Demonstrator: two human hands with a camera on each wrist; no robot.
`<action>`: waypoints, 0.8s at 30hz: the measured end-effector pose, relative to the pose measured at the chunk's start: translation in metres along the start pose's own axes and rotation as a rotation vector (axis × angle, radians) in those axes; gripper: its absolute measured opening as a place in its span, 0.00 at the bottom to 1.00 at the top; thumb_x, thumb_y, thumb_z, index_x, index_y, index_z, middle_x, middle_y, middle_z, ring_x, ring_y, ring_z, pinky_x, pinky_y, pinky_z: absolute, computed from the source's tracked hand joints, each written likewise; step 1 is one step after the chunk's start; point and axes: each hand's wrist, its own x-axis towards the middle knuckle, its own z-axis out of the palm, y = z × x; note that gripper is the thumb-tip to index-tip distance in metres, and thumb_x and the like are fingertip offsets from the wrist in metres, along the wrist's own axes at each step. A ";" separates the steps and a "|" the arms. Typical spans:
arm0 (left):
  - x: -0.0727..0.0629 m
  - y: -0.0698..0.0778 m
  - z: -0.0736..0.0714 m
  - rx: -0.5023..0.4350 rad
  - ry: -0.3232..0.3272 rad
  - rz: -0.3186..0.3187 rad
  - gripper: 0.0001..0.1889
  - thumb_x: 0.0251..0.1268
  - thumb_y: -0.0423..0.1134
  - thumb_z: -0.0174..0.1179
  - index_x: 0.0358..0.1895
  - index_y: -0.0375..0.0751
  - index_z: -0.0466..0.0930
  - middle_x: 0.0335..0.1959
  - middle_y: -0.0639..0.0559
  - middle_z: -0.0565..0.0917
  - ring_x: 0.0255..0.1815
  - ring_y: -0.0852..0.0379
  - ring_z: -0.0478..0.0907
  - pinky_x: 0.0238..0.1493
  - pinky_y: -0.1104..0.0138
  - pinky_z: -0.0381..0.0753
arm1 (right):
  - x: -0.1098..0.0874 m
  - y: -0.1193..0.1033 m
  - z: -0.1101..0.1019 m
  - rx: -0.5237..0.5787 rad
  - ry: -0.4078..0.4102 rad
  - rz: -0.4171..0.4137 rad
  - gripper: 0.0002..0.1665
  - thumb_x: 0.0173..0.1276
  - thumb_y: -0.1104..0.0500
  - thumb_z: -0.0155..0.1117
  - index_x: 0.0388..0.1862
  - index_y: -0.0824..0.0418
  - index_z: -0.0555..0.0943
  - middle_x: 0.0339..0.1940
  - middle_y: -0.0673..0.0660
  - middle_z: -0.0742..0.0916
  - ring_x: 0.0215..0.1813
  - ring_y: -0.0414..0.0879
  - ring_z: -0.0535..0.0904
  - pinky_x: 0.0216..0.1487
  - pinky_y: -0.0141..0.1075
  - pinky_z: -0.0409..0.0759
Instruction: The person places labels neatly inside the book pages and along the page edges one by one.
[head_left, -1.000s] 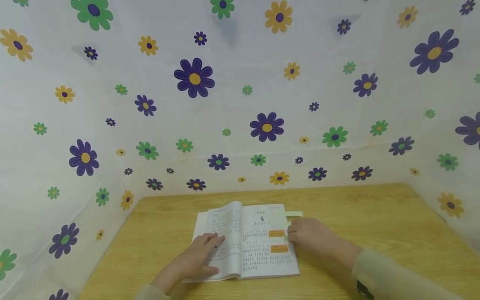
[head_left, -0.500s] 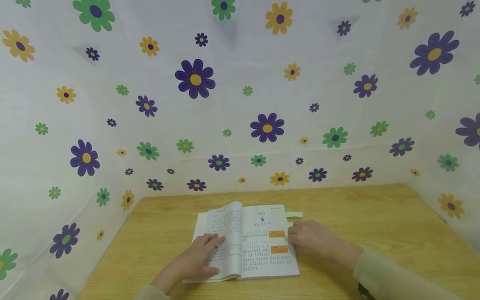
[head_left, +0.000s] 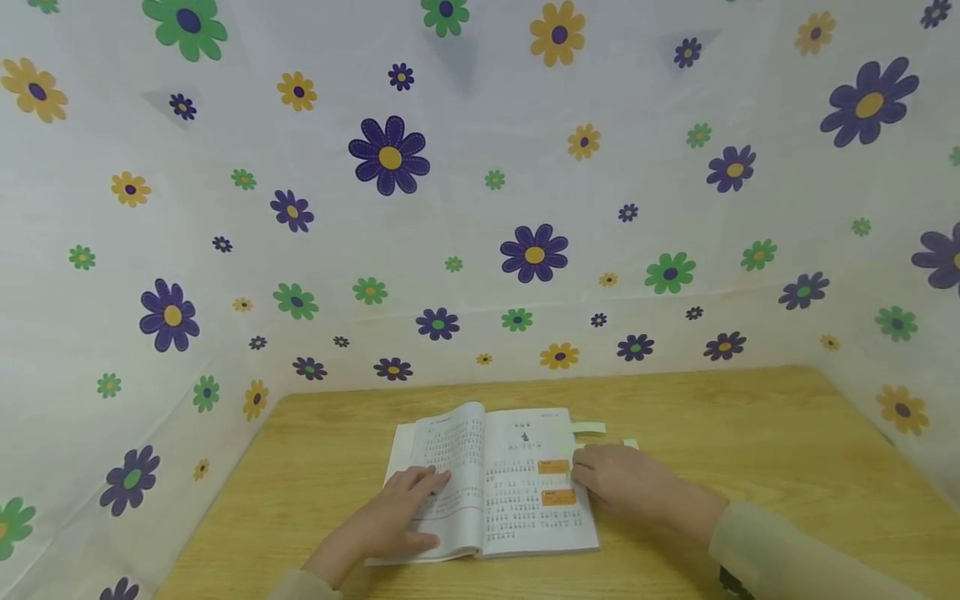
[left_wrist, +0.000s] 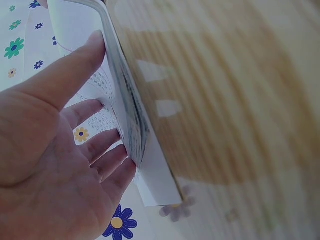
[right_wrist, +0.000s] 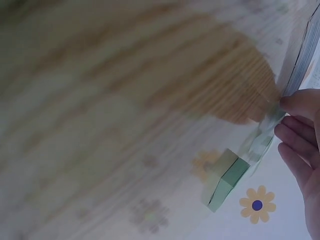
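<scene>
An open book [head_left: 532, 525] with printed text and orange boxes lies on the table. My left hand [head_left: 397, 512] rests on its left page with the fingers spread and relaxed; in the left wrist view the thumb [left_wrist: 75, 72] lies along the page near the book's lower edge. At the right page's outer edge, the thumb and curled fingers of my right hand [head_left: 626, 479] pinch a pale green sticky tab [right_wrist: 260, 142]. A green tab end [head_left: 630, 443] shows just past the knuckles. Another pale green tab [head_left: 588, 428] sticks out of the page edge higher up.
The wooden table [head_left: 712, 408] stretches on both sides of the book and behind it. A white flower-printed cloth [head_left: 465, 225] encloses the table at the back and sides.
My right hand has shifted slightly left at the page edge, and a green tab end has come into view beyond its knuckles. My left hand and the book stay in place.
</scene>
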 end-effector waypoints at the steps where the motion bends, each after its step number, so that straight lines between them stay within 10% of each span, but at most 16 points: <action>1: 0.000 0.000 0.000 0.017 -0.002 0.001 0.45 0.62 0.45 0.79 0.80 0.43 0.67 0.80 0.34 0.66 0.78 0.32 0.65 0.77 0.35 0.71 | 0.000 0.000 0.000 -0.005 0.004 -0.006 0.09 0.76 0.57 0.69 0.51 0.56 0.87 0.50 0.50 0.89 0.53 0.42 0.86 0.58 0.34 0.89; 24: 0.001 -0.004 0.003 0.005 0.015 0.014 0.44 0.61 0.44 0.79 0.80 0.43 0.68 0.79 0.36 0.68 0.78 0.34 0.65 0.77 0.36 0.71 | 0.000 -0.003 0.000 0.023 -0.071 0.021 0.14 0.83 0.56 0.56 0.60 0.55 0.84 0.53 0.48 0.85 0.55 0.41 0.82 0.64 0.36 0.86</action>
